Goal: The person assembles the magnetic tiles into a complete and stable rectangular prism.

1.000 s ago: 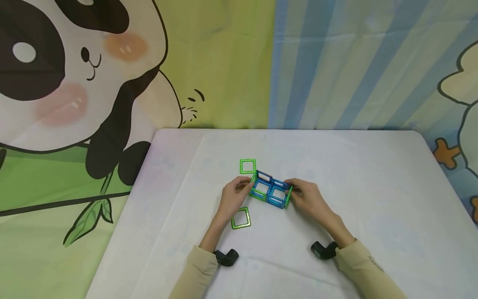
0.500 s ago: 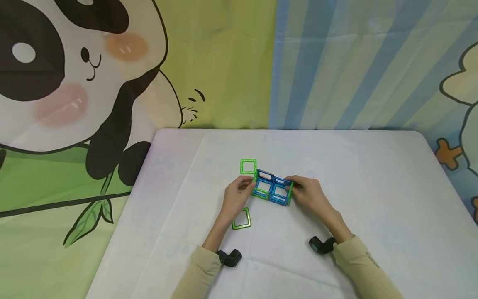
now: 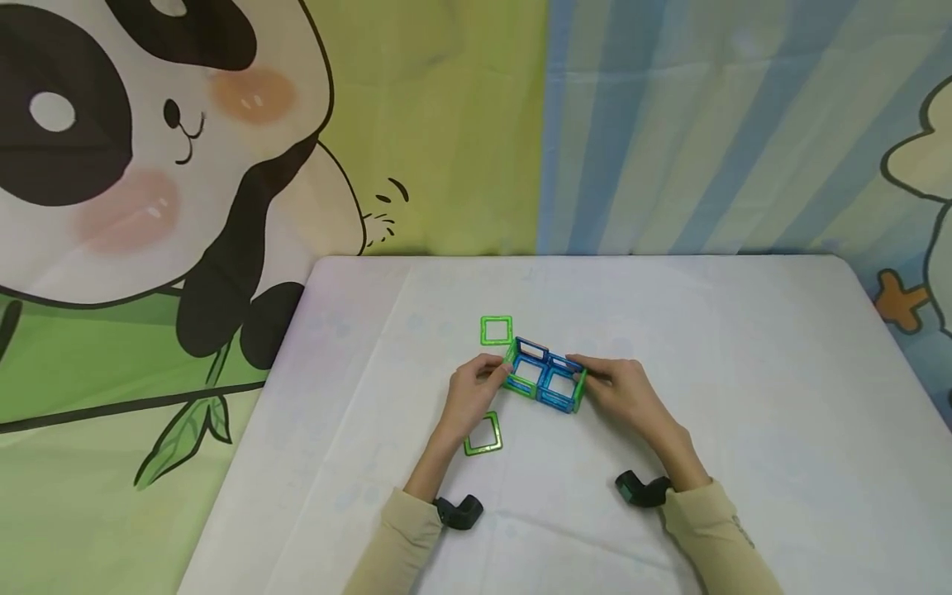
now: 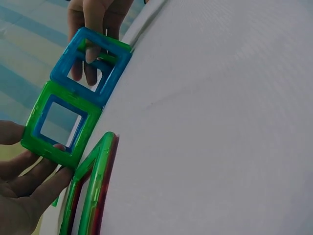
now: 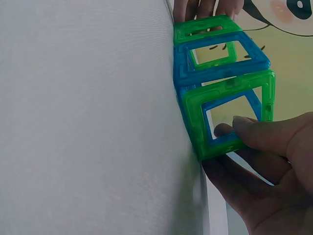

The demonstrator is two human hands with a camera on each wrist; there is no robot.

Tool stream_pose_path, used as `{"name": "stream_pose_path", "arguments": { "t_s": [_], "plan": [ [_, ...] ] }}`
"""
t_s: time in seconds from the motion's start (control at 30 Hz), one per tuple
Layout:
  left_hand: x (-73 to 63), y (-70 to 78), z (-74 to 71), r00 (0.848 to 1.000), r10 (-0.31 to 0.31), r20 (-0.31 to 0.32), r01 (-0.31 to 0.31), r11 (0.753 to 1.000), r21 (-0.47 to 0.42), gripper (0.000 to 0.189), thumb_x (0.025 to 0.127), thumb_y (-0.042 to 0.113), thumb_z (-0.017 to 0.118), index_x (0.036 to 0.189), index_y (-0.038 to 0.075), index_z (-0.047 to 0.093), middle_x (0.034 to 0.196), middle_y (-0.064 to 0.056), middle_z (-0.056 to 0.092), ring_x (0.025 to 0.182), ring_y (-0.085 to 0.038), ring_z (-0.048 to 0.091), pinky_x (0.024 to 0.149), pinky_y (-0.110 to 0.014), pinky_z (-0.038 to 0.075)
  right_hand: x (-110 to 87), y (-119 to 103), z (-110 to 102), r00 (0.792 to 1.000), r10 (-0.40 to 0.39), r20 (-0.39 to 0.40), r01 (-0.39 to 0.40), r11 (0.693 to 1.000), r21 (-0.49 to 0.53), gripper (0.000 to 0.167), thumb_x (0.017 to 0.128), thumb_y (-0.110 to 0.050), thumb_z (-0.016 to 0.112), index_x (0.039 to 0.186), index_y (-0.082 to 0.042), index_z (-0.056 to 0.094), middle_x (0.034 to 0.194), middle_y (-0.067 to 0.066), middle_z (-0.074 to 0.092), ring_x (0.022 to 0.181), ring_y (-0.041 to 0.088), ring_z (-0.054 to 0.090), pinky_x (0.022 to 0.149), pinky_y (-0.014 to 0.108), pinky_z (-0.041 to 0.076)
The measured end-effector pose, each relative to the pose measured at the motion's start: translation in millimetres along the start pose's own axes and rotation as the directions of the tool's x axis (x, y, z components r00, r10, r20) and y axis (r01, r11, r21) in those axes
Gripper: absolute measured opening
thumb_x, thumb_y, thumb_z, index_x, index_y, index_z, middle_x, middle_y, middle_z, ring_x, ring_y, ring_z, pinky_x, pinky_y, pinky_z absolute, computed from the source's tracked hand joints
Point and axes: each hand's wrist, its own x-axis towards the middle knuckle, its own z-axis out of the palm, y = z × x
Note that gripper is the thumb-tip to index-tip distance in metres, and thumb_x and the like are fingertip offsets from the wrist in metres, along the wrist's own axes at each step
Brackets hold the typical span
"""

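Note:
A boxy structure of blue and green square magnetic tiles (image 3: 545, 378) sits mid-table, with two blue squares as its base and upright tiles round the edges. At its left end my left hand (image 3: 468, 392) grips the green side; in the left wrist view the fingers touch the green tile (image 4: 90, 132) beside a blue tile (image 4: 116, 78). My right hand (image 3: 625, 392) pinches the opposite end. Seen from the right wrist, its thumb lies on the green end tile (image 5: 195, 122) with fingers below. Part of each hand's fingertips is hidden behind the tiles.
One loose green square tile (image 3: 497, 318) lies just behind the structure's left corner. Another green square tile (image 3: 485, 450) lies flat near my left wrist. Both are on the white-covered table (image 3: 669, 330), and a printed cloth (image 3: 446, 124) hangs behind it.
Both hands and the structure have shifted a little to the right since a second ago, the left hand most clearly. The two loose green tiles stay on the table.

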Motion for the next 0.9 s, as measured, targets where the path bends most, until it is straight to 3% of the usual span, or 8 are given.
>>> {"name": "stream_pose_path", "arguments": {
  "t_s": [0.23, 0.33, 0.43, 0.5, 0.6, 0.67, 0.77, 0.9],
  "plan": [
    [-2.7, 0.9, 3.8, 0.999, -0.033, -0.038, 0.033, 0.999, 0.000, 0.029, 0.102, 0.031, 0.065, 0.114, 0.008, 0.074, 0.107, -0.006, 0.075, 0.104, -0.020, 0.068, 0.093, -0.041, 0.055, 2.8, 1.0, 3.6, 0.995, -0.070, -0.071, 0.071, 0.998, 0.004, 0.032, 0.098, -0.004, 0.066, 0.129, -0.007, 0.072, 0.124, 0.019, 0.072, 0.115, 0.037, 0.070, 0.095, 0.056, 0.055],
    [-4.4, 4.1, 6.4, 0.998, -0.036, -0.050, 0.037, 0.999, 0.004, 0.028, 0.102, 0.031, 0.065, 0.113, 0.007, 0.074, 0.107, -0.007, 0.075, 0.104, -0.021, 0.067, 0.094, -0.042, 0.054, 4.3, 1.0, 2.9, 0.995, -0.061, -0.080, 0.064, 0.998, 0.030, 0.035, 0.098, 0.000, 0.064, 0.132, -0.006, 0.069, 0.128, 0.019, 0.071, 0.117, 0.037, 0.069, 0.096, 0.054, 0.056],
    [-6.3, 7.2, 8.4, 0.997, -0.039, -0.061, 0.039, 0.999, 0.012, 0.029, 0.102, 0.032, 0.065, 0.112, 0.007, 0.074, 0.106, -0.008, 0.075, 0.103, -0.022, 0.067, 0.093, -0.042, 0.054, 3.3, 4.7, -4.6, 0.999, -0.038, -0.004, 0.039, 0.993, 0.108, 0.041, 0.099, 0.001, 0.059, 0.140, -0.005, 0.062, 0.137, 0.018, 0.066, 0.124, 0.038, 0.065, 0.100, 0.051, 0.054],
    [-7.5, 7.4, 9.0, 0.997, -0.039, -0.069, 0.040, 0.999, 0.015, 0.028, 0.102, 0.032, 0.065, 0.111, 0.007, 0.074, 0.105, -0.007, 0.075, 0.102, -0.021, 0.067, 0.092, -0.041, 0.054, 1.0, 8.5, -13.4, 0.995, -0.034, 0.094, 0.015, 0.980, 0.198, 0.047, 0.100, 0.001, 0.056, 0.147, -0.003, 0.054, 0.146, 0.019, 0.059, 0.130, 0.039, 0.061, 0.103, 0.049, 0.052],
    [-9.3, 7.4, 9.5, 0.996, -0.045, -0.074, 0.047, 0.999, 0.028, 0.028, 0.102, 0.032, 0.064, 0.111, 0.007, 0.074, 0.104, -0.007, 0.075, 0.101, -0.021, 0.066, 0.090, -0.039, 0.054, -4.1, 14.7, -26.1, 0.968, -0.040, 0.246, -0.045, 0.943, 0.330, 0.059, 0.099, -0.003, 0.060, 0.155, -0.001, 0.041, 0.157, 0.022, 0.046, 0.139, 0.045, 0.050, 0.110, 0.054, 0.045],
    [-10.5, 7.8, 9.6, 0.996, -0.051, -0.071, 0.054, 0.998, 0.036, 0.028, 0.102, 0.032, 0.064, 0.111, 0.007, 0.073, 0.103, -0.007, 0.074, 0.100, -0.020, 0.066, 0.087, -0.038, 0.053, -6.5, 16.6, -30.9, 0.949, -0.036, 0.313, -0.085, 0.928, 0.364, 0.071, 0.097, -0.010, 0.069, 0.158, -0.002, 0.034, 0.161, 0.023, 0.038, 0.143, 0.049, 0.044, 0.112, 0.058, 0.041],
    [-12.0, 8.8, 10.5, 0.996, -0.059, -0.063, 0.062, 0.997, 0.047, 0.029, 0.102, 0.033, 0.064, 0.110, 0.007, 0.073, 0.102, -0.006, 0.074, 0.098, -0.020, 0.064, 0.086, -0.036, 0.052, -7.3, 16.0, -31.4, 0.943, -0.016, 0.333, -0.102, 0.938, 0.332, 0.085, 0.092, -0.025, 0.079, 0.160, -0.005, 0.032, 0.163, 0.022, 0.036, 0.143, 0.050, 0.042, 0.112, 0.060, 0.041],
    [-13.3, 10.2, 13.1, 0.996, -0.072, -0.054, 0.074, 0.996, 0.048, 0.029, 0.103, 0.034, 0.063, 0.110, 0.007, 0.073, 0.102, -0.006, 0.073, 0.099, -0.020, 0.064, 0.087, -0.037, 0.051, -5.9, 13.2, -25.6, 0.959, 0.002, 0.282, -0.078, 0.963, 0.259, 0.081, 0.090, -0.030, 0.081, 0.155, -0.006, 0.040, 0.158, 0.023, 0.043, 0.139, 0.050, 0.048, 0.108, 0.058, 0.046]
  ]
}}
